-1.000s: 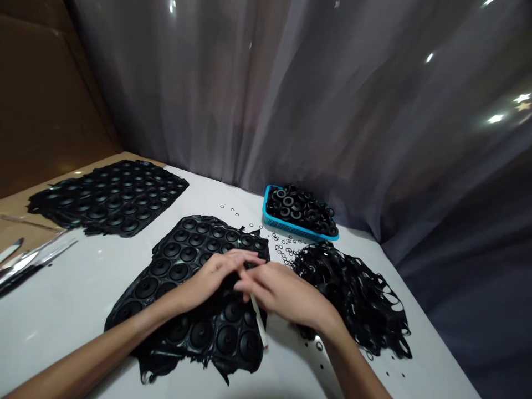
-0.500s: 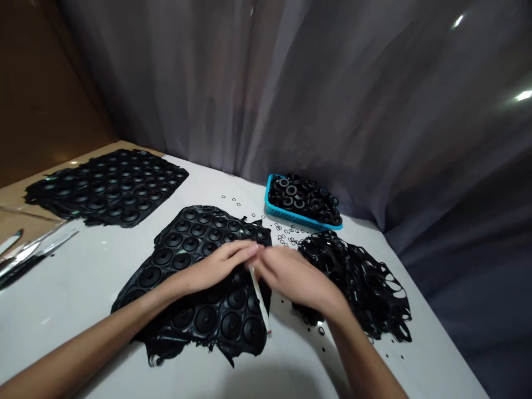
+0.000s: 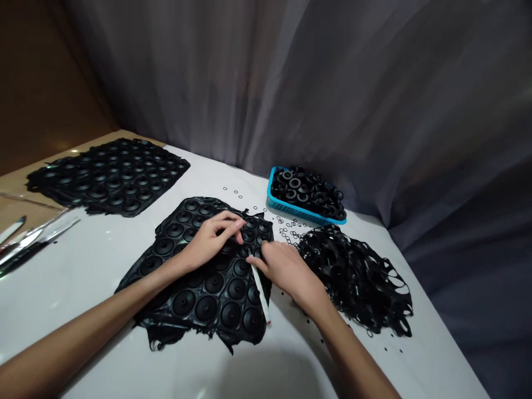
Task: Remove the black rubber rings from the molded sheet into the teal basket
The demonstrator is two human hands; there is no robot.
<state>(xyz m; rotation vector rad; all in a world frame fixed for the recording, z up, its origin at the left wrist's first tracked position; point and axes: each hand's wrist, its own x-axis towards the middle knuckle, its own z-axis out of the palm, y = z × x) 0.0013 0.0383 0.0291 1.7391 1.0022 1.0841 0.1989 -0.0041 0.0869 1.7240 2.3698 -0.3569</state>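
Note:
A black rubber sheet of moulded round discs, each with a raised centre, lies under both hands. My left hand is above its upper middle, fingers curled and thumb across them; whatever they hold is hidden. Over the sheet's right edge, my right hand has its thumb stretched out and apart from the bent fingers, with no object visible between them. A slim white pen-like tool with a thin pointed tip and a red end lies slanted on the sheet, the right thumb by its tip.
A blue basket heaped with black rubber rings stands at the back. Right of the sheet is a pile of black rubber scrap, with small rings scattered nearby. Another disc sheet lies back left, near clear plastic packaging.
My hands, together over the sheet half a second ago, have drawn apart. The left has moved leftward and up, and the right thumb now shows. The white tool stays put on the sheet.

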